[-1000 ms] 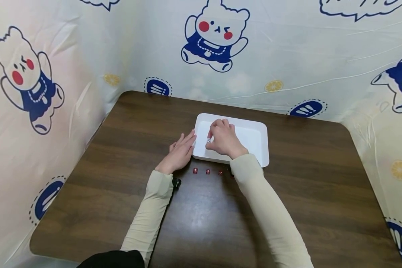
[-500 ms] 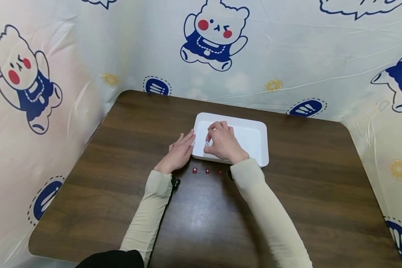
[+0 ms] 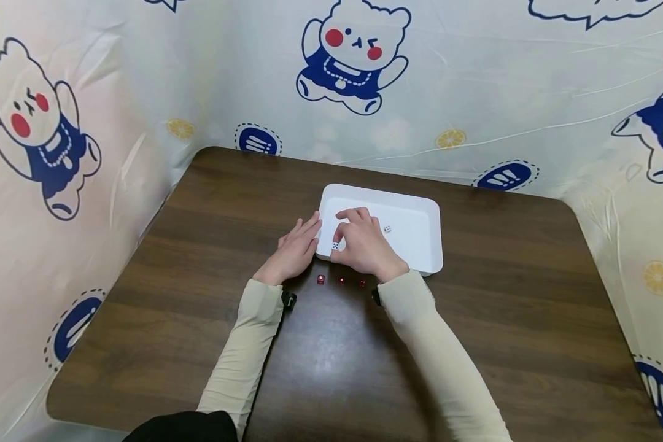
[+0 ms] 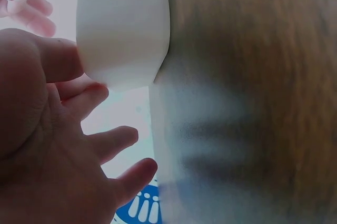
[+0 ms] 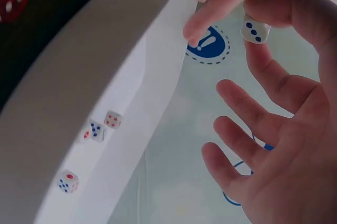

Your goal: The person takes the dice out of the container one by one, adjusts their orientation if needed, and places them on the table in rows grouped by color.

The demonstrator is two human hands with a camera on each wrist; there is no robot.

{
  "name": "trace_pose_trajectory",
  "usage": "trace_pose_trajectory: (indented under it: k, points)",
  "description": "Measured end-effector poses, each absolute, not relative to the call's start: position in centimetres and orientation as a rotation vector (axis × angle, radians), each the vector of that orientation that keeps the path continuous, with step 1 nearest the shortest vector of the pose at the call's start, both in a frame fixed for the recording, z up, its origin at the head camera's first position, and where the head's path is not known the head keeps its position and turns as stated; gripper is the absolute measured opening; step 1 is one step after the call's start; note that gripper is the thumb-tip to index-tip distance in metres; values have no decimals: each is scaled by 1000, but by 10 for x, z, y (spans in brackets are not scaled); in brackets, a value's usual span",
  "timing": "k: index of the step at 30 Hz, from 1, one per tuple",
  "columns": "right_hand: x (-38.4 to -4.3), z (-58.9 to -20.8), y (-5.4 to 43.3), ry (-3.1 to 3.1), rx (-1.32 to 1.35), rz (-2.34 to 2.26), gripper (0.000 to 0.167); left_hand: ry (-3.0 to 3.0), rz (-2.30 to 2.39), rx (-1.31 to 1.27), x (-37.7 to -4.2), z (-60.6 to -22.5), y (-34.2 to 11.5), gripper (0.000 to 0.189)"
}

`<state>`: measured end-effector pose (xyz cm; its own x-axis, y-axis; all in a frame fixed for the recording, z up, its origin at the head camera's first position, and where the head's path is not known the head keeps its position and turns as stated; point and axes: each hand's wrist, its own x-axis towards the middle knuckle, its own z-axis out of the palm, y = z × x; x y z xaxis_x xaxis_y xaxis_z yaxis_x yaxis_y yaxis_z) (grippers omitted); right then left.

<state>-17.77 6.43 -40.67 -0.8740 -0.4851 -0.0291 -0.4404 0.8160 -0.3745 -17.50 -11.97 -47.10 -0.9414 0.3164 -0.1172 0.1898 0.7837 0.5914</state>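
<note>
My right hand (image 3: 364,245) pinches a white die (image 3: 335,246) between thumb and index finger, over the near left corner of a white tray (image 3: 414,261). In the right wrist view, three blue pips show on that die (image 5: 255,30), and the other fingers are spread. My left hand (image 3: 291,253) rests against the tray's left side with its fingers extended. The left wrist view shows its fingers (image 4: 79,98) touching the tray wall (image 4: 126,29). Inside the tray lie several white dice (image 5: 68,181), one of them, a die (image 3: 387,229), visible to the right of my hand.
Small red dice stand in a row on the brown table (image 3: 199,344) in front of the tray: a left die (image 3: 320,279), a middle die (image 3: 341,281) and a right die (image 3: 362,283). A patterned curtain (image 3: 243,67) surrounds the table's back and sides.
My right hand has moved toward me and slightly left with the die, uncovering a white die in the tray. The left hand has stayed at the tray's side.
</note>
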Motion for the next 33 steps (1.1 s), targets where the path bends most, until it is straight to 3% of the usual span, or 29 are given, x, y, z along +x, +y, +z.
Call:
trace_pose_trajectory:
  k: [33]
  points:
    - [-134,-436,56,2742,-825,-598,13,2758,890,436,-178,-475,-123,52]
